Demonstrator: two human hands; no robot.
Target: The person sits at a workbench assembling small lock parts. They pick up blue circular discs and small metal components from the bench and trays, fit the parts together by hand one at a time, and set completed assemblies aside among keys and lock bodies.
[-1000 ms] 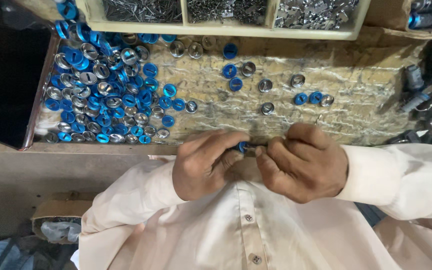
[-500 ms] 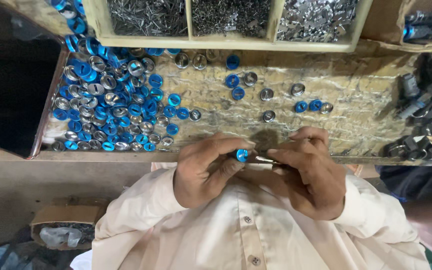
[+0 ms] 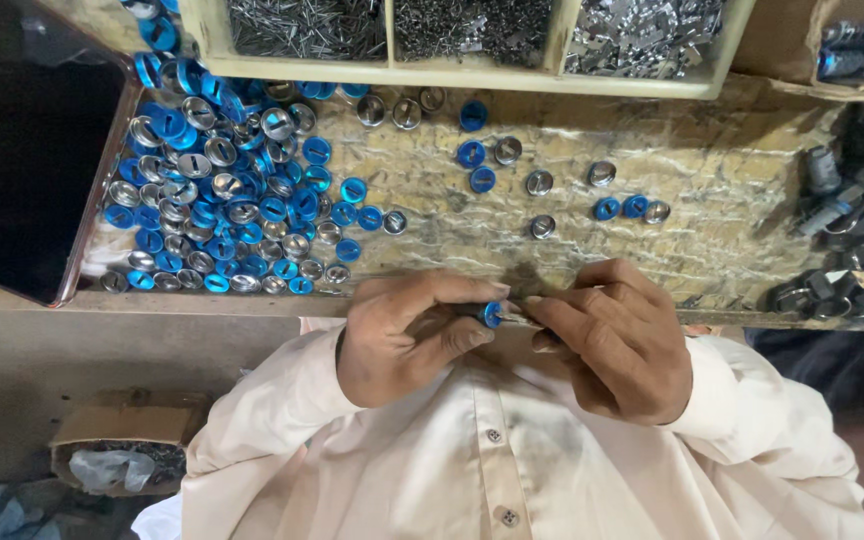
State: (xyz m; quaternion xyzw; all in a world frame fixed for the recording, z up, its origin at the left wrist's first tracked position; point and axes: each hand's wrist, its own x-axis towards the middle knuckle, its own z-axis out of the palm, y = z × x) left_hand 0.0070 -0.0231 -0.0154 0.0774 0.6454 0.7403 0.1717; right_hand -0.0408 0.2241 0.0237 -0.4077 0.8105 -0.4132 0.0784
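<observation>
Head view, nearest first. Cream buttoned shirt (image 3: 512,450) fills the lower frame. Left hand (image 3: 402,335): fingers curled in, thumb and forefinger pinched on a small blue cap (image 3: 492,315), held in the air just above the shirt front and short of the bench edge. Right hand (image 3: 617,335): fingers closed, tips meeting the same blue cap from the other side, a thin metal piece (image 3: 517,318) pinched between them and touching the cap. Cardboard box (image 3: 117,455) with grey scraps, low left beside the sleeve. Worn wooden bench (image 3: 732,180) beyond the hands. Heap of blue and silver caps (image 3: 222,200) on the bench's left part; loose caps (image 3: 537,182) scattered across the middle, well apart from the hands. Dark metal parts (image 3: 852,250) piled at the right edge. Farthest: pale wooden tray (image 3: 472,75) of three compartments, each holding small grey metal pieces.
</observation>
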